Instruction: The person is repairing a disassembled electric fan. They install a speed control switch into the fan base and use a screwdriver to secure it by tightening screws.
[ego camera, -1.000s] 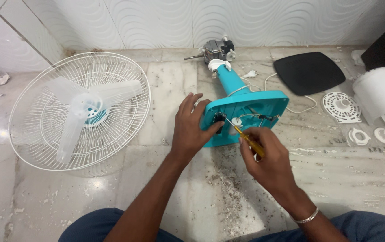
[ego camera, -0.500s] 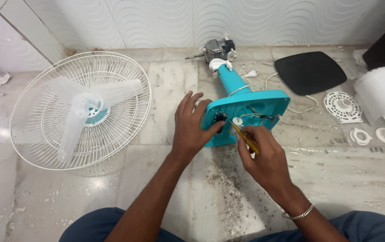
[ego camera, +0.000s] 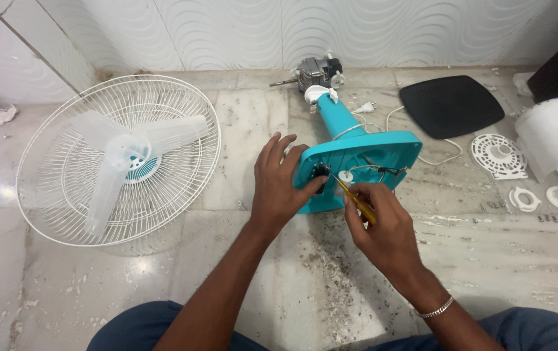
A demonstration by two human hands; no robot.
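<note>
A turquoise fan base [ego camera: 370, 151] lies tipped on the marble floor, its open underside with wires facing me, its stem leading to a grey motor [ego camera: 315, 71] at the far end. My left hand [ego camera: 280, 185] grips the base's left edge, thumb by a small black part. My right hand [ego camera: 383, 224] holds a yellow-handled screwdriver [ego camera: 355, 198] whose tip points into the underside near a white round piece.
A white fan grille with translucent blades [ego camera: 120, 159] lies at the left. A black base plate [ego camera: 451, 104], a white round vent cover [ego camera: 498, 155], small white rings [ego camera: 524, 198] and a white curved cover [ego camera: 555, 136] lie at the right. Dirt specks cover the floor before me.
My right hand and the screwdriver shifted slightly left toward the base's underside. My left hand kept its grip on the base's edge.
</note>
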